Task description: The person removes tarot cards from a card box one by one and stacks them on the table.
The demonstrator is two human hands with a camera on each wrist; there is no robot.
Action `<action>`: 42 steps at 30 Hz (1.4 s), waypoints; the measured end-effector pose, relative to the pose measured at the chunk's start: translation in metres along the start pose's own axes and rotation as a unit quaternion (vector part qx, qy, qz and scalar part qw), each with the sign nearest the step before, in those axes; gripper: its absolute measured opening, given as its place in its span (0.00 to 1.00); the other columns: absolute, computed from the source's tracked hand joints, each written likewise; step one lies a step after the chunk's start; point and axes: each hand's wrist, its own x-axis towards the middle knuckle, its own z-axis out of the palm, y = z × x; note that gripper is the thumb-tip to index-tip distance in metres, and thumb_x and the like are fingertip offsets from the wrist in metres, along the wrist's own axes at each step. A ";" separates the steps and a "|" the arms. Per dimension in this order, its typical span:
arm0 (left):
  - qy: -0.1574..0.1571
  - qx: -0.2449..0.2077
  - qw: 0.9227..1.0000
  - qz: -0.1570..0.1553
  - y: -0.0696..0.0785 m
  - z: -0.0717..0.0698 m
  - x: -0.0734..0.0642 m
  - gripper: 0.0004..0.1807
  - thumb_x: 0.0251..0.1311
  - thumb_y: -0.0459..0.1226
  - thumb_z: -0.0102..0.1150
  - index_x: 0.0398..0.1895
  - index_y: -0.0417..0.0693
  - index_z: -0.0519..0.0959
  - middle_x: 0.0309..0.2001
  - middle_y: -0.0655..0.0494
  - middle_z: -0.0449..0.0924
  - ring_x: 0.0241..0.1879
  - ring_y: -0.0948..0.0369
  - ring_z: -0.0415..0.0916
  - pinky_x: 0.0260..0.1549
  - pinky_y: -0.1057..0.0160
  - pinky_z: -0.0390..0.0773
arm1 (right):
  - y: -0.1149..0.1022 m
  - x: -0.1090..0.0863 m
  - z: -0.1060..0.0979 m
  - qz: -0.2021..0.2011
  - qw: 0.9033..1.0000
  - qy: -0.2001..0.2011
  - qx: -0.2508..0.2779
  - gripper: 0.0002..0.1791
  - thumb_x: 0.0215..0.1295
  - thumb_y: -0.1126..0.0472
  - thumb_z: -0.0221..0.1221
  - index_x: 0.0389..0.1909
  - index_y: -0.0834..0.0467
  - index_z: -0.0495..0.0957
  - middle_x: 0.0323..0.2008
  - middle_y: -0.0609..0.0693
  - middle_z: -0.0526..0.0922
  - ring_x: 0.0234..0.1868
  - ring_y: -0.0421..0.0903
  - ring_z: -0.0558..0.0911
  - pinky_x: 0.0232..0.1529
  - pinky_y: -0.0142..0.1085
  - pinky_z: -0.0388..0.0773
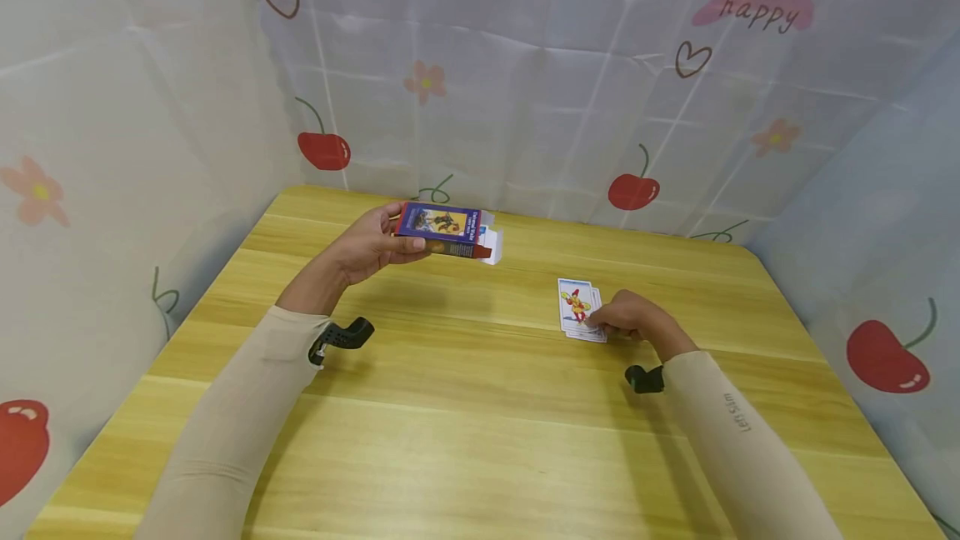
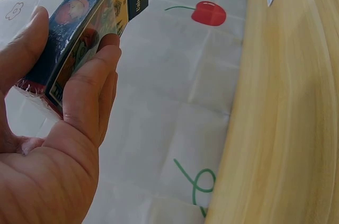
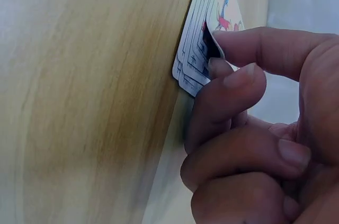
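My left hand (image 1: pixel 365 247) grips a blue tarot card box (image 1: pixel 437 222) above the far part of the table, thumb on one side and fingers on the other. The box's end flap (image 1: pixel 492 247) hangs open toward the right, with something pale at the opening. My right hand (image 1: pixel 636 320) is at a small spread pile of cards lying on the table. Between thumb and index finger it pinches the edge of the top card (image 3: pixel 229 9), which shows a red and yellow figure and bends up. Beneath it, the other cards (image 3: pixel 188 57) lie slightly fanned.
The wooden table (image 1: pixel 450 407) meets a pale patterned curtain (image 1: pixel 525 123) at its back edge, with more curtain to both sides. A black wrist mount (image 1: pixel 345 336) juts from the left sleeve, another black mount (image 1: pixel 645 379) from the right.
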 end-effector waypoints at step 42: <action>-0.003 0.010 1.000 0.007 -0.002 0.000 -0.001 0.42 0.61 0.29 0.63 0.75 0.43 0.52 0.56 0.49 0.73 0.50 0.58 0.80 0.58 0.52 0.78 | -0.169 -0.046 -0.004 -0.224 0.963 0.045 0.142 0.20 0.68 0.44 0.58 0.30 0.57 0.83 0.22 0.47 0.73 0.14 0.40 0.50 0.17 0.32 0.49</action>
